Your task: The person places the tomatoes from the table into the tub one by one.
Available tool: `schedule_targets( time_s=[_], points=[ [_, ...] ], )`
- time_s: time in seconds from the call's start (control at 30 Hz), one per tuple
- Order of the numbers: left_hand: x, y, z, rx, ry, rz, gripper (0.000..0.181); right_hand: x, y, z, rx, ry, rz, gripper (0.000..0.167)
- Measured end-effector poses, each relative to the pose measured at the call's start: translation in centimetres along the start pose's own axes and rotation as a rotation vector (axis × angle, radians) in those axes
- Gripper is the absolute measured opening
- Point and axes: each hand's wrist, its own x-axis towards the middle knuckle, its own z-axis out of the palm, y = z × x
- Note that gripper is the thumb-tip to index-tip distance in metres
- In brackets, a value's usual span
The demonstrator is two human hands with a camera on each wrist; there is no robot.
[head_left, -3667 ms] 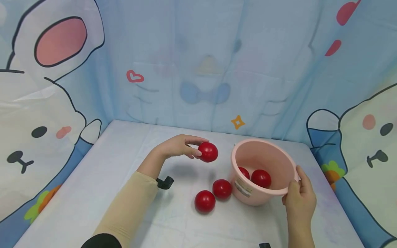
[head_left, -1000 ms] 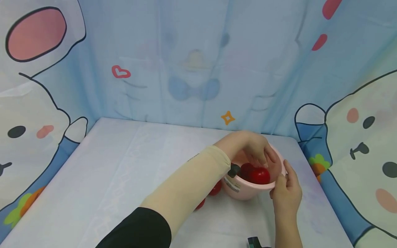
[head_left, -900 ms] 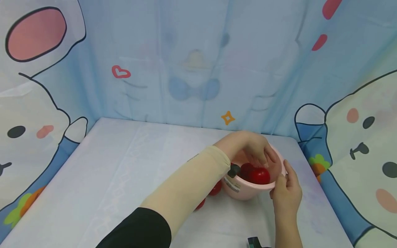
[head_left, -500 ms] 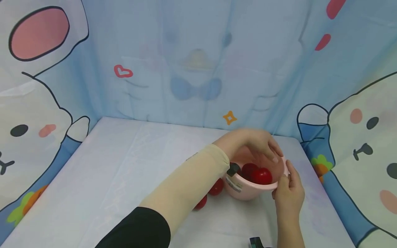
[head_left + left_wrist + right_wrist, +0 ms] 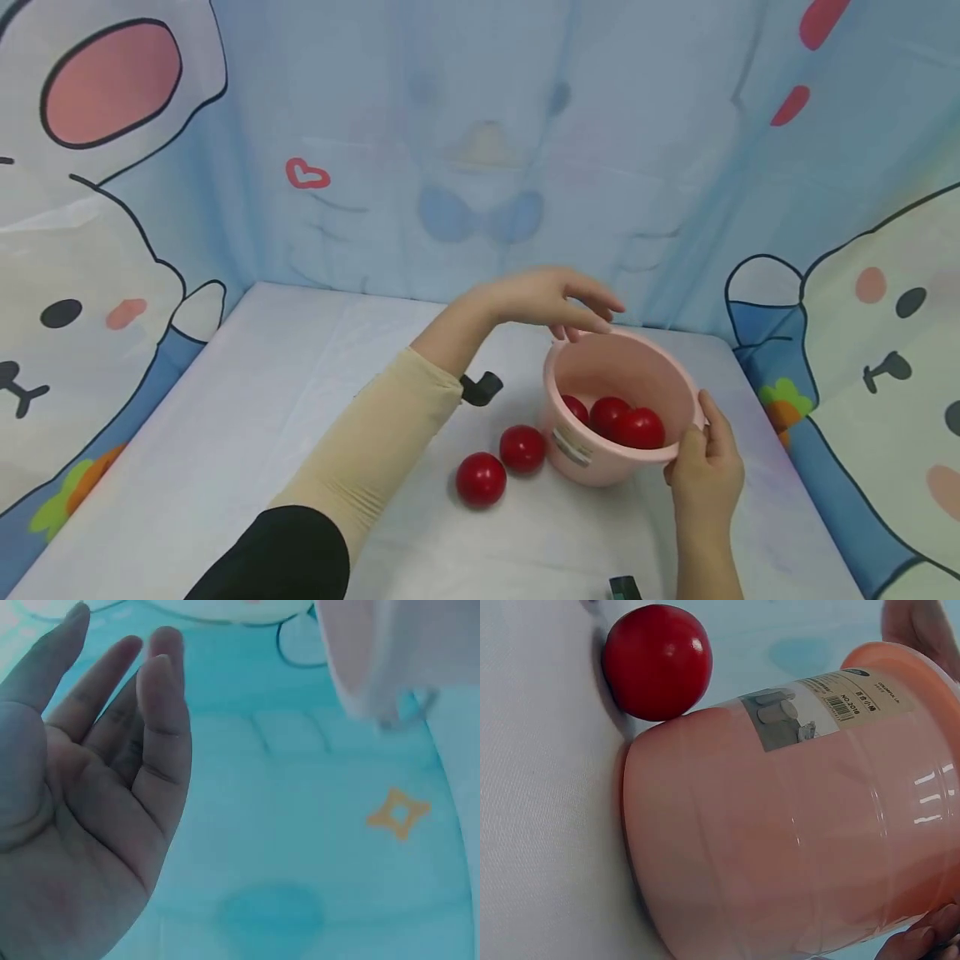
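A pink bucket [image 5: 600,467] stands tilted toward the camera in the head view, with three red balls [image 5: 639,428] visible inside. My right hand [image 5: 705,492] grips its rim at the right; in the right wrist view, fingers [image 5: 922,941] show at the bucket's [image 5: 780,825] lower right. My left hand [image 5: 543,298] is above the bucket's back left rim, holding nothing; the left wrist view shows this hand [image 5: 97,787] with relaxed, spread fingers. Two more red balls, one nearer [image 5: 481,480] and one beside the bucket [image 5: 522,449], lie on the table at its left.
A white cloth covers the table [image 5: 315,375]. Behind it hangs a blue curtain [image 5: 360,100] printed with white cartoon animals, a heart and a star. A dark wrist-camera piece [image 5: 482,389] sticks out by the left wrist, and another [image 5: 624,587] shows at the bottom edge.
My left hand came out of the bucket and moved left and up, leaving a third ball inside. The two table balls are uncovered again. My right hand keeps its grip on the rim.
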Motion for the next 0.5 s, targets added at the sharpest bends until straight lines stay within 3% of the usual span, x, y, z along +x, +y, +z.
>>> schedule_targets(
  time_s=[0.13, 0.23, 0.5],
  points=[
    [-3.5, -2.6, -0.7, 0.0, 0.077, 0.008, 0.042, 0.3, 0.1, -0.2, -0.006, 0.007, -0.007, 0.048],
    [-5.8, -5.0, -0.1, -0.021, 0.119, -0.037, 0.04, 0.5, 0.2, -0.4, -0.005, 0.009, 0.002, 0.047],
    [-10.3, -12.5, 5.5, -0.152, 0.121, -0.208, 0.038, 0.7, 0.5, -0.8, 0.002, 0.006, 0.045, 0.047]
  ],
)
